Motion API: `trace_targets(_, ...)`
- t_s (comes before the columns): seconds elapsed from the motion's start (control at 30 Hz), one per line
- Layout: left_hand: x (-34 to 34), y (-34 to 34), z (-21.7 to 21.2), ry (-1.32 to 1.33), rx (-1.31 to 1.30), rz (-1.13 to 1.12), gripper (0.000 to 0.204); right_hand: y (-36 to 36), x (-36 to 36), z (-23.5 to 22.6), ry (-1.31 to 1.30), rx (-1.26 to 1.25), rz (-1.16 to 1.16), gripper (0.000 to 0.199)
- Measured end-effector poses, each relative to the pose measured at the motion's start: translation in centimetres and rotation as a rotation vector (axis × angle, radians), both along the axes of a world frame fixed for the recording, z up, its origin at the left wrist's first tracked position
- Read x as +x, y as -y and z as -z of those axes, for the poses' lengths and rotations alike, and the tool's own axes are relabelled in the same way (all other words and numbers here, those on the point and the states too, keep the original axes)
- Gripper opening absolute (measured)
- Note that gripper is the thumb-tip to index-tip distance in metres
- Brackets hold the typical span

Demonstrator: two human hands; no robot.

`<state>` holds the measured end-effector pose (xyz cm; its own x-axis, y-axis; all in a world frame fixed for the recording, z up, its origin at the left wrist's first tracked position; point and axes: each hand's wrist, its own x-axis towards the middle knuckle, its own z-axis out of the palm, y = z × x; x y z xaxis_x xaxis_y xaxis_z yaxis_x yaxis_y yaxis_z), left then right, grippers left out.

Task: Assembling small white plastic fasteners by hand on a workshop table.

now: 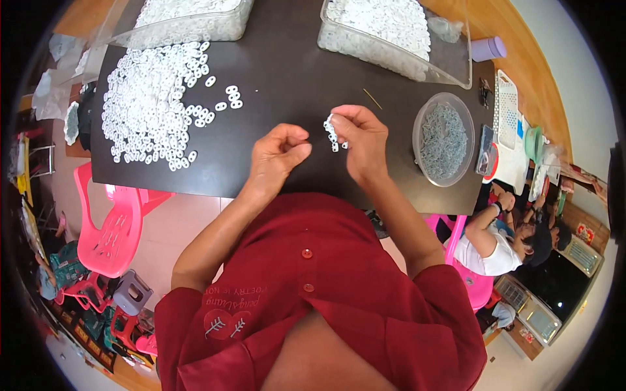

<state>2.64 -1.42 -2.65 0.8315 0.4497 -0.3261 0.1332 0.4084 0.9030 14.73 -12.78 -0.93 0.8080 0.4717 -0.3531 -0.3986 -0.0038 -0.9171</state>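
Observation:
My right hand (360,138) pinches a small cluster of white oval pieces (331,130) with two holes each, between thumb and fingertips. The cluster hangs down toward me above the dark table. Just left of it, my left hand (279,156) is curled, thumb close to the fingertips; anything in that pinch is too small to make out. A wide heap of the same white oval pieces (147,104) lies on the left of the table, and several loose ones (233,96) are at its right edge. A round clear tub (418,140) of small grey metal-looking bits (445,140) stands right of my right hand.
Two clear bins, one far left (195,31) and one far right (385,60), hold more white pieces. A thin yellowish stick (372,99) lies beyond my right hand. A phone (485,144) and a lilac cup (489,49) are at right. A pink chair (112,228) stands left; another person (492,241) sits right.

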Motion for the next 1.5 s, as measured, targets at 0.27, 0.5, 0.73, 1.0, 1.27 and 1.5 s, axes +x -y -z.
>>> trace_targets(0.27, 0.0, -0.7, -1.2, 0.014, -0.009, -0.072, 0.009, -2.2, -3.7, -0.2, -0.142, 0.158, -0.041, 0.009)
trace_targets(0.5, -1.7, -1.5, -1.9, 0.021, 0.041, -0.121, 0.006, -1.6, -5.1, -1.6, 0.024, 0.051, -0.270, 0.008)
trace_targets(0.73, -0.8, -0.5, -2.8, 0.031, -0.058, -0.097, 0.009, -1.4, -5.1, -0.7, -0.064, 0.157, -0.177, 0.004)
trace_targets(1.0, -1.0, 0.4, -3.5, -0.069, -0.089, -0.021, 0.010, 7.1, -0.9, 0.5, 0.732, -0.336, 0.056, 0.009)
trace_targets(1.27, -2.9, -0.2, -2.2, -0.172, -0.117, -0.015, 0.008, 17.8, 10.3, 2.8, 0.901, -0.977, 0.242, 0.011)
trace_targets(1.5, -3.1, -0.2, -2.4, -0.184, -0.139, -0.042, 0.008, 16.0, 15.8, 5.4, 1.148, -1.123, 0.109, 0.013)
